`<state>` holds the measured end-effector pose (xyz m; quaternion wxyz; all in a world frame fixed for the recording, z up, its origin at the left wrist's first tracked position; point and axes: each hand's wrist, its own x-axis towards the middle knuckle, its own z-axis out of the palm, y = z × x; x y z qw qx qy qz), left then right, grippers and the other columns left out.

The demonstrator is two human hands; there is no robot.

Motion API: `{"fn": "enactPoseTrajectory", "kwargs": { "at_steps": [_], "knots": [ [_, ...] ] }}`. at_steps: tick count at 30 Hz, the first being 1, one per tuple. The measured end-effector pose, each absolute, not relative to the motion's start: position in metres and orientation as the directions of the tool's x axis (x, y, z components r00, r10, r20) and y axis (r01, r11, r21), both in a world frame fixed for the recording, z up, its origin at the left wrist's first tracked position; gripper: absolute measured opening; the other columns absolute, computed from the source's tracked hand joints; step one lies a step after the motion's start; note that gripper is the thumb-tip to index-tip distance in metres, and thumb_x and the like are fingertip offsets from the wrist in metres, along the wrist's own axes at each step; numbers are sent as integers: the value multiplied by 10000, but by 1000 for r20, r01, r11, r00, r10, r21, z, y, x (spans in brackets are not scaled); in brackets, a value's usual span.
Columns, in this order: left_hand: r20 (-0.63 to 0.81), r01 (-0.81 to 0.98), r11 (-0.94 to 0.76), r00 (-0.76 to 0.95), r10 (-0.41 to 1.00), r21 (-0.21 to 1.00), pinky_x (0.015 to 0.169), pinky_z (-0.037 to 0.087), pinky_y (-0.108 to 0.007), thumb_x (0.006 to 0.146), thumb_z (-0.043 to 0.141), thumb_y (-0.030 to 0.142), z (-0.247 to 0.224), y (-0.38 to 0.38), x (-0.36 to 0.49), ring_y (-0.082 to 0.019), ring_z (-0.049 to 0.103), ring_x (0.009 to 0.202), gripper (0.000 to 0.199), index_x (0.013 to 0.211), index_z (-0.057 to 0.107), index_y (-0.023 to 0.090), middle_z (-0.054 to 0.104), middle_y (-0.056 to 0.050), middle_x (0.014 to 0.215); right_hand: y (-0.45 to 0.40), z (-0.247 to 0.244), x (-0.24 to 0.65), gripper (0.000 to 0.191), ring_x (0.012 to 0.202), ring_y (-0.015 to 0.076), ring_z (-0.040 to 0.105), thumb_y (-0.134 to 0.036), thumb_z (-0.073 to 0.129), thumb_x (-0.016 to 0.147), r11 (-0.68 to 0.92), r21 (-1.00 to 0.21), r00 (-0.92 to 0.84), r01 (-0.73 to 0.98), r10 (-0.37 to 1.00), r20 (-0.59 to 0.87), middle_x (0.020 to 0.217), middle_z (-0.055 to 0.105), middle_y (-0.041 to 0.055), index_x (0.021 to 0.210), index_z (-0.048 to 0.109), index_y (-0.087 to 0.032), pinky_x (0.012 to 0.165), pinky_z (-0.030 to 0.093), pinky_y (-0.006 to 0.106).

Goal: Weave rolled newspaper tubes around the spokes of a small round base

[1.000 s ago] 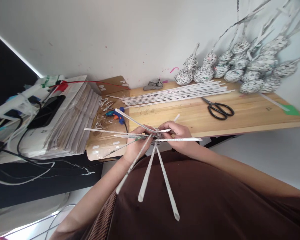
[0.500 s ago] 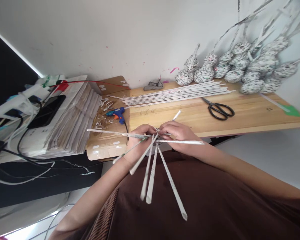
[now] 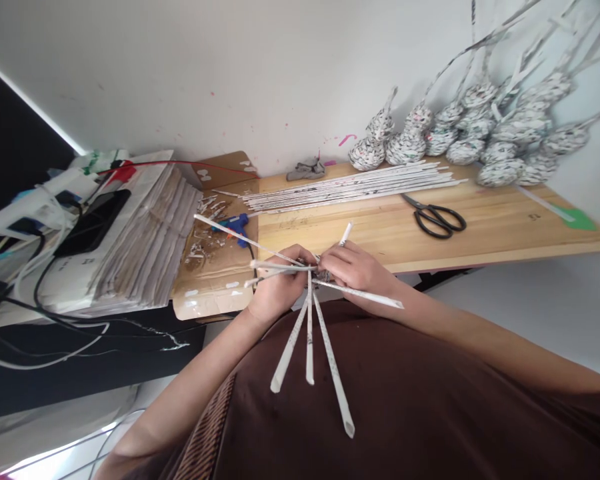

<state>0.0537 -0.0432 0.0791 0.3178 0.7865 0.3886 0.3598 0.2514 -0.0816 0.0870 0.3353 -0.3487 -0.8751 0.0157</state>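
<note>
Between my two hands is a bundle of rolled newspaper tubes, joined at a small woven centre that my fingers mostly hide. Several tubes fan out from it, some toward my body, others to the left and right. My left hand is closed on the left side of the centre, where tubes cross over its thumb. On the right side, my right hand pinches the work with bent fingers, and a short tube end sticks up behind its knuckles. The exact grip of the fingertips is partly covered.
Loose newspaper tubes lie along the back of the wooden table. Black-handled scissors rest to their right. Woven paper gourd shapes stand against the wall. Leftward are a blue glue gun, a newspaper stack and cables.
The fanned tubes have turned and shifted around the centre; the left ones now point higher, and those toward my body have swung. Both hands stay close together on the work.
</note>
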Motion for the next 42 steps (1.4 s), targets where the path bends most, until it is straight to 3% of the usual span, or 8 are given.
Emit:
{"fn": "enactPoseTrajectory", "kwargs": {
  "at_steps": [4,8,12,15,21,28,34,42],
  "knots": [
    [371,430,-600,505,779,674,832,554,-267,814,595,60,84,-39,51,-165,715,880,232,937,735,197,771,-29,935,-79,87,249,247,752,220,510,-89,389,980,775,-271,-502,571,590,632,792,648,81,902,606,-176,778,451,361],
    [412,443,-668,545,730,598,836,559,-289,802,612,63,86,-36,50,-179,710,859,198,870,752,184,770,-38,886,-82,87,247,250,897,229,584,-101,407,987,775,-232,-490,587,569,661,894,724,94,926,637,-176,860,443,373],
    [382,503,-580,447,809,641,802,570,-300,763,643,61,85,-38,51,-184,716,816,194,844,756,195,772,-20,841,-89,89,248,150,1025,233,609,-168,552,965,676,-186,-406,714,614,677,1047,770,30,952,694,-214,909,381,407],
    [369,529,-528,382,847,665,824,575,-308,747,649,57,85,-42,53,-185,721,826,202,831,763,201,777,-17,850,-92,91,249,124,943,217,622,-221,605,956,613,-158,-362,774,633,684,1035,780,9,950,729,-227,864,388,407],
    [268,475,-373,276,923,797,672,579,-253,742,734,175,83,-43,53,-169,726,708,57,788,765,192,778,-15,769,-93,85,249,165,883,164,689,-221,605,971,759,-114,-408,642,463,787,1098,773,38,1080,728,-211,787,505,311],
    [269,508,-353,233,935,786,672,584,-269,723,674,108,77,-44,52,-172,730,684,174,811,785,209,786,2,759,-85,77,245,161,840,206,695,-235,562,979,566,-425,-300,706,783,544,927,760,82,991,715,-183,746,502,312],
    [332,481,-397,217,918,782,705,590,-291,721,688,108,78,-48,56,-182,735,719,127,780,766,190,782,-15,767,-76,75,234,62,738,157,639,-212,615,917,490,-709,-228,508,870,438,828,710,44,896,658,-172,669,453,263],
    [281,492,-331,176,944,805,670,579,-276,752,685,140,76,-52,53,-171,732,688,123,801,779,200,782,-3,758,-77,71,230,37,655,142,626,-219,591,868,282,-882,-20,378,955,297,759,685,13,848,608,-193,607,449,248]
  ]
}}
